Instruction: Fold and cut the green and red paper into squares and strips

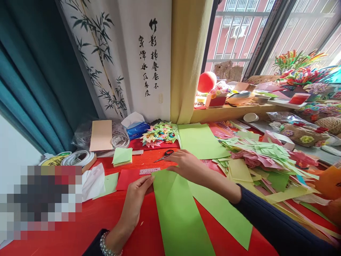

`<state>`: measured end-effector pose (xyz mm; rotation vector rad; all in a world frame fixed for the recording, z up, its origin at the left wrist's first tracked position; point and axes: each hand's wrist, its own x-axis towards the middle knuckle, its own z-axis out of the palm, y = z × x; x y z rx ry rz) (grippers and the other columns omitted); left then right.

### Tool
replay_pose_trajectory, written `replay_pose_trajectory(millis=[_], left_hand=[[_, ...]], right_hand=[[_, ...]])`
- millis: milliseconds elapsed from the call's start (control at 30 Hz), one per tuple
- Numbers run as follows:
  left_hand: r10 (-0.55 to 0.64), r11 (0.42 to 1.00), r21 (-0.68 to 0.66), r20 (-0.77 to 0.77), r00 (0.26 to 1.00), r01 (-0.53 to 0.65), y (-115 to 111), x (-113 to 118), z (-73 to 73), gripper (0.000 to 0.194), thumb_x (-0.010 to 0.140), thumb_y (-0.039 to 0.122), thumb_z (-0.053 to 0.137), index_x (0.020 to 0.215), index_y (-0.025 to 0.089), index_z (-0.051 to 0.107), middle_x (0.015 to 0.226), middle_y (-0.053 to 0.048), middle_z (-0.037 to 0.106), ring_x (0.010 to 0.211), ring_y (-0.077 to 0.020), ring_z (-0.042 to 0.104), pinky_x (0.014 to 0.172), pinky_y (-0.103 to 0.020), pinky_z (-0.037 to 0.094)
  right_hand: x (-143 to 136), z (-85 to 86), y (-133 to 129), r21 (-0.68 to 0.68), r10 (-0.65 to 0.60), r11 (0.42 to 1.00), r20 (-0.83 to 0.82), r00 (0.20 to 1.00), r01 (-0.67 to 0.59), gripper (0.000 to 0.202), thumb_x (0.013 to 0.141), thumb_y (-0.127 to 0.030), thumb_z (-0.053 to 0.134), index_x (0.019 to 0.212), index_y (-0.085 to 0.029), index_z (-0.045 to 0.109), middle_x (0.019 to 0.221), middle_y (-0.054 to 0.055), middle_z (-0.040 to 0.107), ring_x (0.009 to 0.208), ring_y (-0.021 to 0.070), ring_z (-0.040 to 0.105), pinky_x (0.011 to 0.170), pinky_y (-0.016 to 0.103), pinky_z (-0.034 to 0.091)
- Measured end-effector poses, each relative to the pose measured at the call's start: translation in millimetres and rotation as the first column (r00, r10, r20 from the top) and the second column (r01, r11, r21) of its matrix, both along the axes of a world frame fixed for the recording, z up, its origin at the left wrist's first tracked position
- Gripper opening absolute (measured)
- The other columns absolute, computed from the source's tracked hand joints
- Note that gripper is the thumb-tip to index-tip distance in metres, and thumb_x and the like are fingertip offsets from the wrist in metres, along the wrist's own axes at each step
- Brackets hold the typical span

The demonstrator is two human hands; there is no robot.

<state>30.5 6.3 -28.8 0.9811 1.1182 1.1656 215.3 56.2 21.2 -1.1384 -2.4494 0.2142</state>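
A long sheet of bright green paper [178, 209] slants toward me over the red tabletop. My left hand [135, 199] pinches its far left corner between thumb and fingers. Above the paper's far edge is my right hand [188, 165], its fingers stretched forward and the thumb apart from them, close to the paper. Just beyond those fingertips lie dark-handled scissors [168, 153]. A small pinkish ruler [149, 171] rests past the left hand. Another green sheet [226, 209] lies partly beneath, to the right.
Green paper squares [122, 156] are stacked at the left, near a red sheet [128, 179]. Folded paper stars [160, 134] are heaped behind, beside a blue tissue pack [137, 130]. A large green sheet [204, 140] lies at the back. Loose paper strips [266, 153] cover the right side.
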Motion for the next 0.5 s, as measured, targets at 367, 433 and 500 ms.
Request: replay_pose_trajectory(millis=[367, 433, 500], left_hand=[[0.049, 0.997, 0.060, 0.048, 0.998, -0.051, 0.6, -3.8, -0.1, 0.021, 0.072, 0.031, 0.063, 0.088, 0.019, 0.071, 0.080, -0.001, 0.071, 0.080, -0.0188, 0.064, 0.077, -0.029, 0.050], [0.006, 0.998, 0.059, 0.003, 1.000, -0.006, -1.7, -0.4, -1.7, 0.021, 0.073, 0.032, 0.062, 0.085, 0.018, 0.072, 0.079, -0.002, 0.072, 0.078, -0.0194, 0.065, 0.078, -0.030, 0.050], [-0.058, 0.998, 0.036, -0.045, 0.997, 0.060, -3.9, 3.5, -3.9, 0.021, 0.072, 0.033, 0.063, 0.082, 0.017, 0.072, 0.078, -0.003, 0.072, 0.078, -0.0201, 0.065, 0.078, -0.032, 0.050]], right_hand=[[-58.8, -17.1, 14.7, -0.063, -0.076, 0.996, -0.107, 0.991, 0.069, 0.021, 0.083, -0.032, 0.051, 0.073, -0.018, 0.061, 0.077, 0.003, 0.066, 0.068, 0.0136, 0.057, 0.054, 0.022, 0.031], [-46.7, -12.2, 22.6, -0.030, -0.157, 0.988, -0.133, 0.979, 0.154, 0.019, 0.083, -0.031, 0.051, 0.073, -0.017, 0.060, 0.075, 0.003, 0.065, 0.065, 0.0129, 0.055, 0.053, 0.022, 0.029], [-30.2, -4.4, 31.7, -0.071, -0.224, 0.974, -0.189, 0.956, 0.214, 0.020, 0.082, -0.032, 0.051, 0.072, -0.017, 0.059, 0.070, 0.001, 0.064, 0.062, 0.0113, 0.052, 0.052, 0.021, 0.029]])
